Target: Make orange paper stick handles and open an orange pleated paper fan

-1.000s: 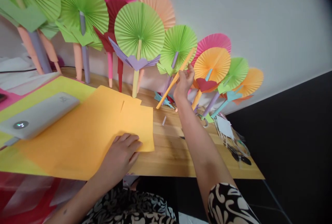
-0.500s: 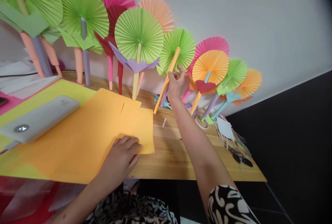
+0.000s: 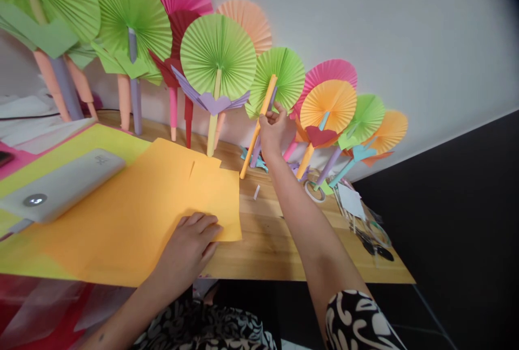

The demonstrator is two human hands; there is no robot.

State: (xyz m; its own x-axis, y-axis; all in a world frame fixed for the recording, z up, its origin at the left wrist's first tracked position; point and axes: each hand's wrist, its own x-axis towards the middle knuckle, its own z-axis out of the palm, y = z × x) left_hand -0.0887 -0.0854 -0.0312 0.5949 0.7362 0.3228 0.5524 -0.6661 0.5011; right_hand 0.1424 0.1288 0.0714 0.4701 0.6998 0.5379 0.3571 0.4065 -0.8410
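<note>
Swung upright since a second ago, the orange paper stick (image 3: 257, 125) pinched in the right hand (image 3: 272, 132) now leans among far fans (image 3: 279, 77) it could topple, while the flat-pressed left hand (image 3: 187, 248) pins the orange sheet (image 3: 133, 215).

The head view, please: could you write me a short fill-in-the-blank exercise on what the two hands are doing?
1. The right hand grips an orange paper ____ against a green fan.
2. The left hand lies flat on an ____ sheet of paper.
3. The fans lean against the ____.
4. A white device lies on the ____ paper.

Missing words: stick; orange; wall; yellow
</note>
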